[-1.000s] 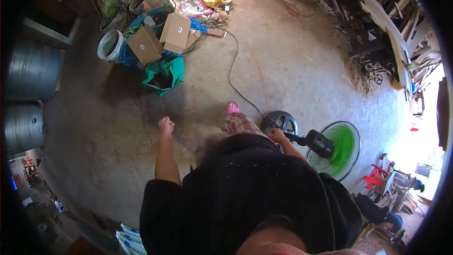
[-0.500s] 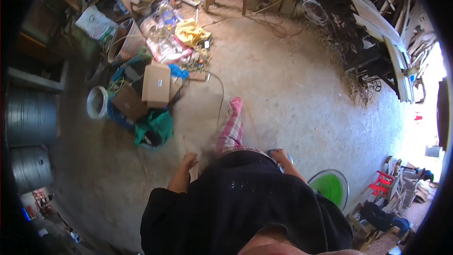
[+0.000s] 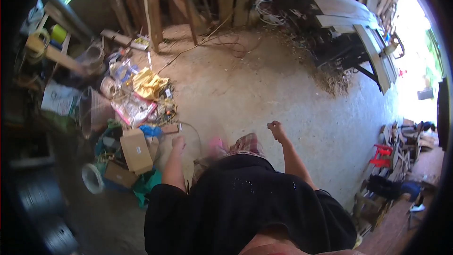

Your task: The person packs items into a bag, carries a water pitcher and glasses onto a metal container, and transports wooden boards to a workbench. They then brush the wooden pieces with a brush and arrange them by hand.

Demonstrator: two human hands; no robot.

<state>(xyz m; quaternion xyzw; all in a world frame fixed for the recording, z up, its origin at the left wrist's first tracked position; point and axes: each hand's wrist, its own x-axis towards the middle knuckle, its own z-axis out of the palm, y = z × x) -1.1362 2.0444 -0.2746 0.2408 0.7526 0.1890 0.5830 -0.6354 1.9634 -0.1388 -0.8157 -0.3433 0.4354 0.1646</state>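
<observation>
My left hand (image 3: 178,144) hangs in the air left of my body, slightly blurred, fingers curled in and nothing seen in it. Beyond it on the floor lies a brown cardboard box (image 3: 136,151) in a heap, which it does not touch. My right hand (image 3: 276,130) is stretched forward over the bare concrete, closed in a fist. A small dark spot shows at its fingertips; I cannot tell whether it holds anything. Between the hands are my plaid-covered leg (image 3: 247,144) and a blurred pink foot (image 3: 217,145).
A yellow cloth (image 3: 149,84) lies among plastic bags and bottles. A white bucket (image 3: 93,178) and metal drums (image 3: 40,200) stand at left. Planks (image 3: 349,21) are stacked at upper right, and a red plastic stool (image 3: 381,156) stands at right. A loose cable (image 3: 231,42) lies ahead.
The view has moved forward and turned. My right hand has swung forward from beside my waist; my left has also come forward. The green basin at lower right is out of sight.
</observation>
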